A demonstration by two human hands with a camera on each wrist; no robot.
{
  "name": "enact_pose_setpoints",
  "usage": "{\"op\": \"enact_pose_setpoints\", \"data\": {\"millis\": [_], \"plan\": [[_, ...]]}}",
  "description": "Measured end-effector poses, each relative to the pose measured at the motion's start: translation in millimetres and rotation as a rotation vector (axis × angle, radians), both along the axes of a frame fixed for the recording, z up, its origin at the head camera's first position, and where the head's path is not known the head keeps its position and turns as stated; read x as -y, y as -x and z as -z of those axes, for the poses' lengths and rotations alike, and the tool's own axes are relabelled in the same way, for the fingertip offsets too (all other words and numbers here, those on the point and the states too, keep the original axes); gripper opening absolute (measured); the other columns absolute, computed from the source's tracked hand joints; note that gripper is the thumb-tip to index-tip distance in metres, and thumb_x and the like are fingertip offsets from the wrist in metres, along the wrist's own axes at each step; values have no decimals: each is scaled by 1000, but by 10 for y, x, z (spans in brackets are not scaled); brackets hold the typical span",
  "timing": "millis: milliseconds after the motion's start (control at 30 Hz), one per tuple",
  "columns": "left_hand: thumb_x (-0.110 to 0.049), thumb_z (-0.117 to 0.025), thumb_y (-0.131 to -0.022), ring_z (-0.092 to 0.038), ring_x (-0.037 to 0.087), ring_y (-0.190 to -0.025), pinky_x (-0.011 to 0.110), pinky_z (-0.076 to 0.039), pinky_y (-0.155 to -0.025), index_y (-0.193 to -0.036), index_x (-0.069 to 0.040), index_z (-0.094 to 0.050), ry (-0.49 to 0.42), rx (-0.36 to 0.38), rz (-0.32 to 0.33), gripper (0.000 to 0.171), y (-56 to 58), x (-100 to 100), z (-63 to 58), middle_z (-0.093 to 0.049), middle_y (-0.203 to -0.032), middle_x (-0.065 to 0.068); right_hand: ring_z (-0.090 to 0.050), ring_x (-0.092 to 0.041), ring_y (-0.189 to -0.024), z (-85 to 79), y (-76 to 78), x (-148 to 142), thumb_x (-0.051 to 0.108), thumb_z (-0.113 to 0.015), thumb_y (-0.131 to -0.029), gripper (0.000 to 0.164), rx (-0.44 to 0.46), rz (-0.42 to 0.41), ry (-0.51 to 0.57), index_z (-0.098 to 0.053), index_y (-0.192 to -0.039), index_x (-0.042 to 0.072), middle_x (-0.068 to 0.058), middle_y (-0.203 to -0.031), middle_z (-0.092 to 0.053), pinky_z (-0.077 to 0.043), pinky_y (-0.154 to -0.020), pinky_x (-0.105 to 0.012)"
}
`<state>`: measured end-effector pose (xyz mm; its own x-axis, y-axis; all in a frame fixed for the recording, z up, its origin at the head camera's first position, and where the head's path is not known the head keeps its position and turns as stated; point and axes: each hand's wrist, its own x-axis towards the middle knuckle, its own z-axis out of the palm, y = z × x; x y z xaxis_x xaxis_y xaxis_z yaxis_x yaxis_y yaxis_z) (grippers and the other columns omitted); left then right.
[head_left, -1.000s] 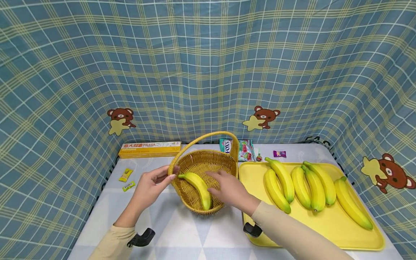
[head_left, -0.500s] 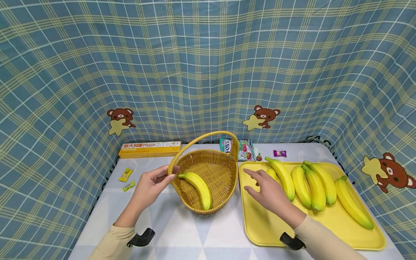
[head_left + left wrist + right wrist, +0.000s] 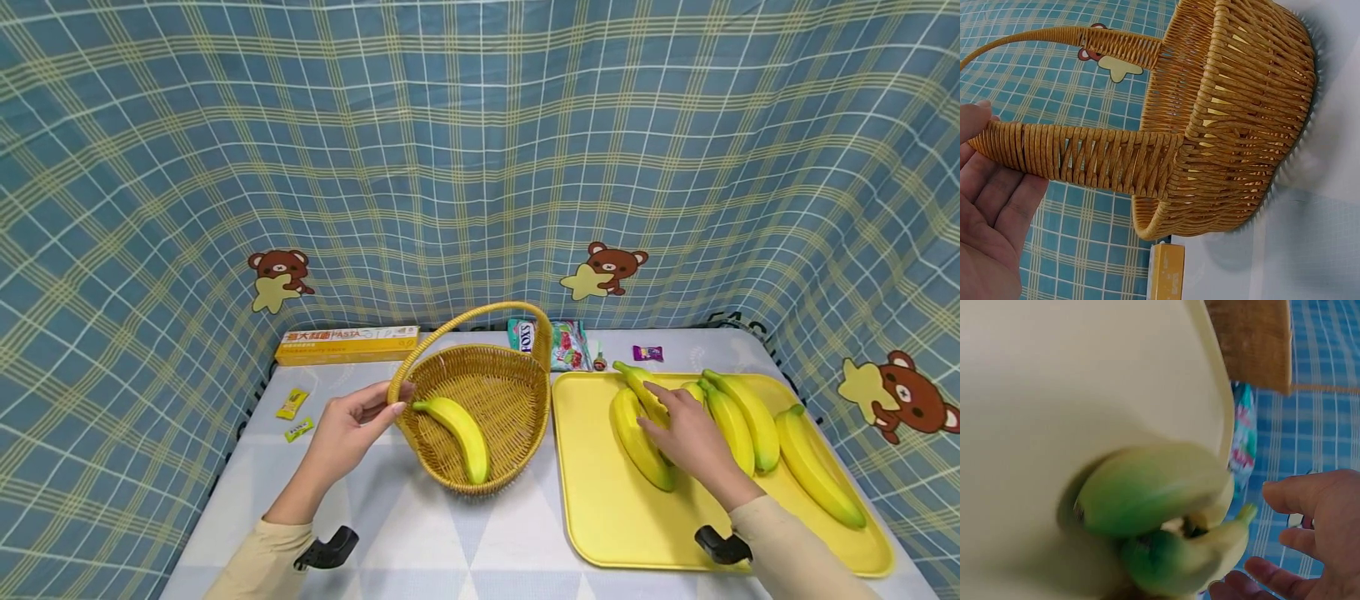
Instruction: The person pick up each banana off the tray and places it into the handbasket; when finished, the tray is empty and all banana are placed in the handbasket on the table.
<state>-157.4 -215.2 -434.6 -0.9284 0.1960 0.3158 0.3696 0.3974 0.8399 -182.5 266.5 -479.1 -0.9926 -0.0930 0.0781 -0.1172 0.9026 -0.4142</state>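
My left hand [image 3: 351, 432] grips the left side of the arched handle of a brown wicker basket [image 3: 517, 417]; thumb and fingers pinch the wrapped band [image 3: 1085, 156] in the left wrist view. A single banana [image 3: 461, 435] lies inside the basket, on its left side. Over the yellow tray [image 3: 600, 517] hovers my right hand [image 3: 693, 433], above several bananas [image 3: 641, 442]. Its fingers are spread and apart from the bananas [image 3: 1160, 487] in the right wrist view, with nothing held. The hand partly hides the bananas under it.
A pasta box [image 3: 347, 346] stands at the back left, with two small yellow-green packets [image 3: 292, 403] before it. Behind the basket lie a candy bag [image 3: 570, 346], a lollipop [image 3: 600, 361] and a purple packet [image 3: 647, 353]. Another banana [image 3: 817, 467] lies at the tray's right.
My right hand has left the basket and moved right, across the tray's left part, to above the bananas. My left hand has stayed on the handle, and the basket's banana has not moved.
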Motion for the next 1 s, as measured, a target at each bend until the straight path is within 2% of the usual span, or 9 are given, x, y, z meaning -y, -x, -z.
{"op": "enact_pose_setpoints", "data": {"millis": [100,200,367,633,733,833,900,933,1000], "plan": [[-20,-67,-101,-71,12,-107,25,-60,-87,-129,-12,-71,4,0,-6,29,0,-2,-5,-74,-119,3,-54,-51,-112,30,50,-90,24,-72,-96,65,17,2,6,-46,-148,-4,-35,-127,-52,-47,-95,-67],[-20,-67,-101,-71,12,-107,25,-60,-87,-129,-11,-70,-1,0,3,30,0,-5,-10,-74,-119,3,-50,-55,-119,59,101,-136,25,-71,-96,66,53,11,-1,-44,-149,-5,-38,-131,-51,-42,-102,-69],[-20,-67,-101,-71,13,-108,24,-59,-88,-130,-11,-70,-9,12,11,30,0,-7,-10,-74,-120,4,-52,-56,-115,100,171,-155,26,-72,-95,71,129,40,-44,-41,-150,-7,-40,-127,-54,-45,-98,-68],[-22,-67,-101,-70,13,-110,26,-59,-90,-130,-14,-70,-25,33,22,30,-1,-8,-14,-73,-121,1,-56,-54,-109,172,254,-144,22,-70,-96,65,142,57,-79,-45,-144,-13,-39,-124,-56,-48,-96,-66],[-23,-67,-101,-70,12,-110,27,-59,-90,-130,-14,-70,-24,33,21,30,-4,-12,-19,-73,-121,-1,-62,-48,-101,174,262,-136,23,-69,-97,64,159,55,-71,-45,-145,-11,-34,-116,-63,-51,-92,-63],[-22,-66,-102,-70,12,-109,27,-59,-90,-130,-14,-70,-23,28,24,30,-6,-8,-18,-73,-122,0,-66,-36,-79,181,272,-135,24,-68,-97,65,183,54,-61,-42,-147,-10,-20,-90,-69,-55,-84,-58],[-22,-66,-102,-70,12,-110,27,-59,-90,-130,-14,-70,-22,26,24,30,-3,-4,-15,-73,-122,1,-62,-28,-67,186,279,-135,24,-67,-98,66,197,54,-54,-40,-149,-8,-12,-75,-65,-55,-77,-54],[-22,-66,-102,-70,12,-110,27,-59,-89,-130,-14,-70,-24,26,25,30,-3,-2,-14,-73,-122,2,-60,-25,-65,192,283,-136,24,-68,-98,66,199,54,-53,-40,-149,-8,-10,-73,-64,-55,-75,-53],[-21,-66,-102,-70,13,-110,26,-59,-89,-130,-14,-70,-25,25,26,29,0,1,-12,-73,-122,5,-61,-26,-67,190,285,-139,24,-69,-97,66,180,48,-51,-41,-149,-7,-13,-78,-66,-56,-73,-51]]}}
